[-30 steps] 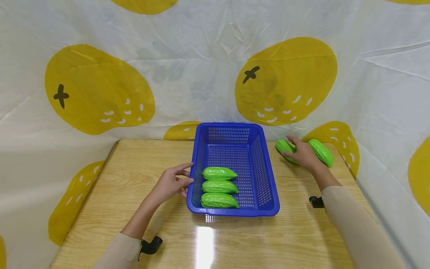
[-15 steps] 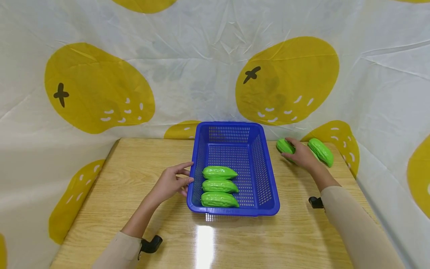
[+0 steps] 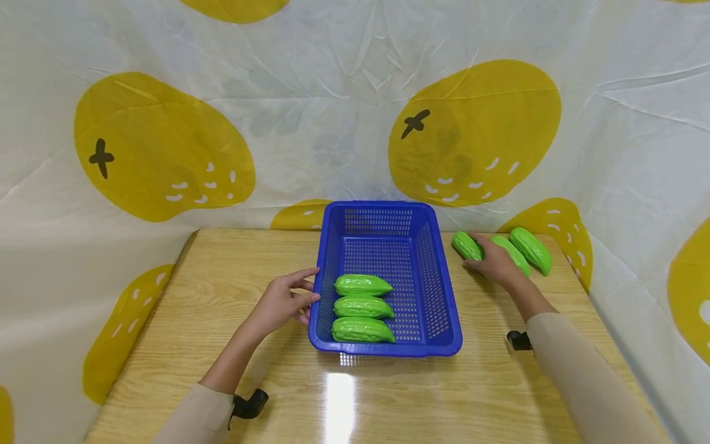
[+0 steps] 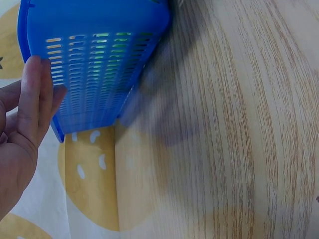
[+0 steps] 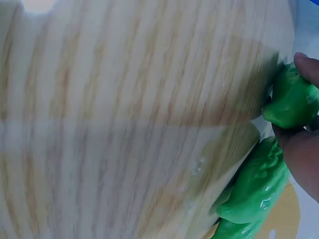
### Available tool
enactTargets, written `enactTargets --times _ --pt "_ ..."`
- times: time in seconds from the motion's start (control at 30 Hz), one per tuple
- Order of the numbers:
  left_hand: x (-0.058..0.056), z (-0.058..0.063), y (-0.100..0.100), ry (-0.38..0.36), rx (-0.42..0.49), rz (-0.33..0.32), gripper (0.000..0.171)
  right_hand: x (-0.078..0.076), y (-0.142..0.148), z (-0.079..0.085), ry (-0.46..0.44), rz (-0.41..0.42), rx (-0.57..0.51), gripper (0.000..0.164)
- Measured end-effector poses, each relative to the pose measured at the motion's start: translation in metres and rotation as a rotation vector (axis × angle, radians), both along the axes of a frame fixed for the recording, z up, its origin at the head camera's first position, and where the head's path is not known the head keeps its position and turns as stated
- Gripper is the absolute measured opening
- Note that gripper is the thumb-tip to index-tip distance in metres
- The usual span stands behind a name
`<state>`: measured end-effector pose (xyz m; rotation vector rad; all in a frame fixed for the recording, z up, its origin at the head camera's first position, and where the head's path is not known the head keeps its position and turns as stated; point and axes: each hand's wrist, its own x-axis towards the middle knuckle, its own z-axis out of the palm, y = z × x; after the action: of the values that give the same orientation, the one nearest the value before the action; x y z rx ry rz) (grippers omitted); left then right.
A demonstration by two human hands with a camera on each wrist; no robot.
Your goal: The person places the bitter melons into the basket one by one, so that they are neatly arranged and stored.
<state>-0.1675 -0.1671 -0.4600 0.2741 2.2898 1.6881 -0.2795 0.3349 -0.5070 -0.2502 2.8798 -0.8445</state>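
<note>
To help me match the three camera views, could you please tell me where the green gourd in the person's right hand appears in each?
Head: the green gourd is right of the blue basket, in the right hand.
Left wrist: not in it.
Right wrist: at the right edge, slightly above mid-height.
Shared landmark: the wooden tabletop.

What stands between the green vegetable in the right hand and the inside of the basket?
Only the right wall of the blue basket; the green vegetable in the right hand would probably need lifting over it. I see nothing else between them.
</note>
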Motion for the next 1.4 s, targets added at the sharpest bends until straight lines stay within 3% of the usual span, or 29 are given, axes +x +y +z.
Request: enactTargets --times 0.83,1.1,1.4 --pt "0.0 -0.001 -0.002 0.002 0.0 -0.004 0.059 0.008 -0.005 0.001 0.037 0.011 -0.053 0.075" --pt "0.0 -0.002 -0.001 0.005 -0.005 0.0 0.059 0.016 0.002 0.013 0.05 0.026 -0.024 0.074" --pt "-0.001 -0.003 0.001 -0.001 -0.006 0.004 0.059 0.023 0.004 0.042 0.043 0.058 -0.037 0.074"
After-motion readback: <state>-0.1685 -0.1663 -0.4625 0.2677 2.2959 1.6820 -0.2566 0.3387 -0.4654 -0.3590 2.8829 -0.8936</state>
